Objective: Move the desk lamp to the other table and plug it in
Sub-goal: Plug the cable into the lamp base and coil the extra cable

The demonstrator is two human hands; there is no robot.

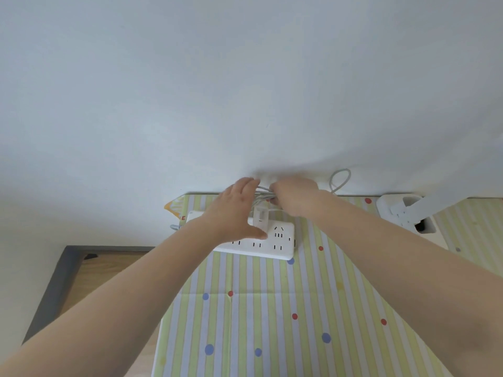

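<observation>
A: Right hand (295, 197) fisted round a bundle of grey cable (262, 195), fingertips hidden under the knuckles. Left hand (236, 210) flat, fingers straight, lying on the white power strip (272, 240).

B: Plug seated?

A: Can't tell. Something white stands at the strip's far edge between the hands, blurred.

B: Lamp?

A: Desk lamp (405, 213) at the far right of the desk (272, 322), against the wall; base and lower arm show, top washed out against the white wall. One cable loop rises beside it.

one lamp (402, 210) – one power strip (272, 240)
</observation>
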